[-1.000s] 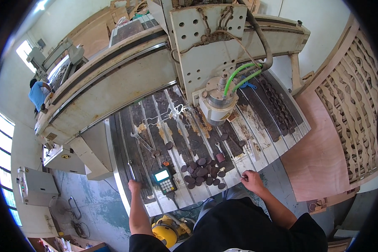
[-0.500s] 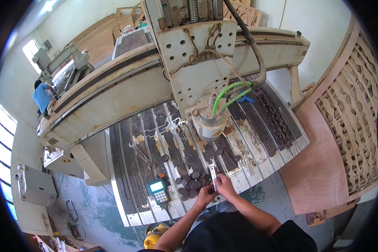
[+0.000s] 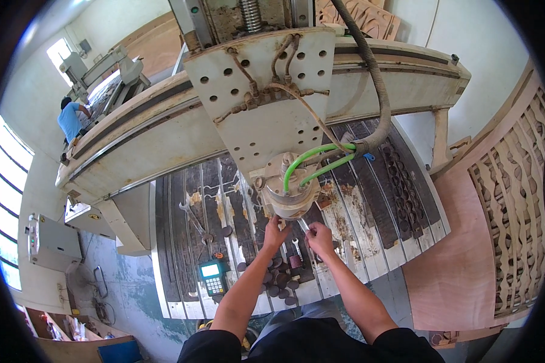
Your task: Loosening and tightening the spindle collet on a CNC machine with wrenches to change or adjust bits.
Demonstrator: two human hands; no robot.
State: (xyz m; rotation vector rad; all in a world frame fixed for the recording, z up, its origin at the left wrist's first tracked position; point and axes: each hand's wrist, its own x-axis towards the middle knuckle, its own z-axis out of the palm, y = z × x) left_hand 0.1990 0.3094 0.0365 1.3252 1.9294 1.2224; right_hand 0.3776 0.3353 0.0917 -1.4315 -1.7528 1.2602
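At the underside of the spindle motor [image 3: 292, 199], a white cylinder with green hoses, both of my hands are raised. My right hand [image 3: 320, 239] is closed on a wrench [image 3: 303, 224], whose shiny shank slants up toward the spindle's lower end; its far jaw is hidden. My left hand [image 3: 275, 233] has its fingers curled close under the spindle's left side, and what they grip is hidden. Below, between my forearms, a smaller wrench [image 3: 297, 247] lies on the machine bed [image 3: 312, 290] beside several dark round discs [image 3: 283, 279].
A green handheld controller [image 3: 212, 278] and a large wrench [image 3: 194, 218] lie left on the bed. The gantry beam [image 3: 145, 136] crosses behind the spindle. Cut wooden panels [image 3: 515, 199] lean at right. Another person in blue [image 3: 69, 121] works far left.
Both hands have moved forward from the bed's near edge up to the spindle's underside, the right one carrying a wrench. They have come apart from each other. The view has shifted nearer the spindle.
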